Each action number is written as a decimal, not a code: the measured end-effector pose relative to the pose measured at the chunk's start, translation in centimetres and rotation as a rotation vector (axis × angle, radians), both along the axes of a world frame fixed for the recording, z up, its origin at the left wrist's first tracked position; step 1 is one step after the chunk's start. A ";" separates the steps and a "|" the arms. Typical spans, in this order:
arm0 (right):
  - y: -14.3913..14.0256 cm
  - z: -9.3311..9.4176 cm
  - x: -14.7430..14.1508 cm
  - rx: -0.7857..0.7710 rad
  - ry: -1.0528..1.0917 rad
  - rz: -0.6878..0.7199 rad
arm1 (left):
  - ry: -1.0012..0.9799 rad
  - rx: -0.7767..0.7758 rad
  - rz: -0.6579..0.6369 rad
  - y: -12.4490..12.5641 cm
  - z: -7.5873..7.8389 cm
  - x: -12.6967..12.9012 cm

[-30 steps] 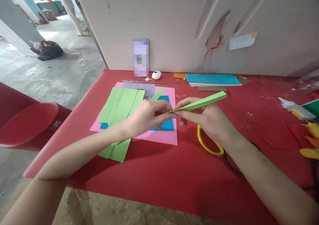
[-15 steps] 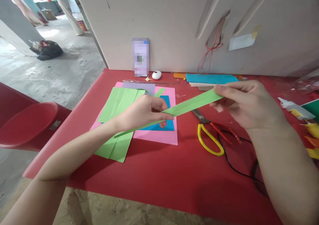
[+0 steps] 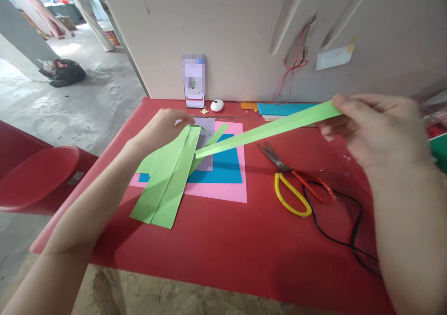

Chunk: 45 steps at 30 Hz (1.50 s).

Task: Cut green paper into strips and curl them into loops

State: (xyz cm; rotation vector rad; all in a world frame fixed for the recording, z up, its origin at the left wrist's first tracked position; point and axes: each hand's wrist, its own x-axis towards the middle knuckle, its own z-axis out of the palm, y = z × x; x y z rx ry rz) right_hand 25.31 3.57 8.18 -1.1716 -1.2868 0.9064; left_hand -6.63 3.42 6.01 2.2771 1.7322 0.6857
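Note:
My right hand (image 3: pixel 377 129) pinches one end of a long light-green paper strip (image 3: pixel 265 128) between thumb and fingers. The strip slants down leftward, and its far end hangs over the papers. My left hand (image 3: pixel 165 126) is at the top edge of the green paper pieces (image 3: pixel 167 184), fingers bent together beside a thin curled green piece (image 3: pixel 203 129); whether it grips anything is hidden. Under the green pieces lie a purple sheet (image 3: pixel 207 161), a blue sheet (image 3: pixel 226 166) and a pink sheet (image 3: pixel 232 193). Another narrow green strip (image 3: pixel 218 133) rests on them.
Scissors (image 3: pixel 284 168) with one yellow and one red handle lie open right of the papers, near a black cord (image 3: pixel 328 236). A phone (image 3: pixel 193 82) leans on the back panel beside a white rounded object (image 3: pixel 217 105). Blue paper (image 3: pixel 286 109) lies along the back. A red bin (image 3: pixel 49 175) stands left.
My left hand has let go of the strip and moved up-left to the top of the green pieces. My right hand has drawn the strip up and rightward.

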 end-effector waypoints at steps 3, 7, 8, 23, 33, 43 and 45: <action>-1.8 -0.6 -3.3 0.009 0.038 0.107 | -0.231 0.164 -0.029 -2.3 0.6 2.7; -4.4 -1.8 -6.4 -0.016 0.127 0.274 | -0.222 0.444 -0.285 -5.6 0.9 5.8; -4.9 -2.1 -6.8 -0.039 0.146 0.331 | -0.145 0.519 -0.357 -6.1 0.8 6.3; -6.6 -1.0 -6.8 0.151 -0.206 0.430 | -0.251 0.542 -0.449 -6.6 0.7 6.8; -6.9 -1.1 -6.8 0.370 -0.411 0.305 | -0.277 0.592 -0.418 -6.7 0.8 6.9; -6.9 -0.9 -6.5 0.796 -0.742 0.211 | -0.227 0.428 -0.408 -7.4 0.6 6.7; -6.8 -0.5 -6.0 0.759 -0.742 0.192 | -0.199 0.367 -0.366 -7.3 0.9 6.6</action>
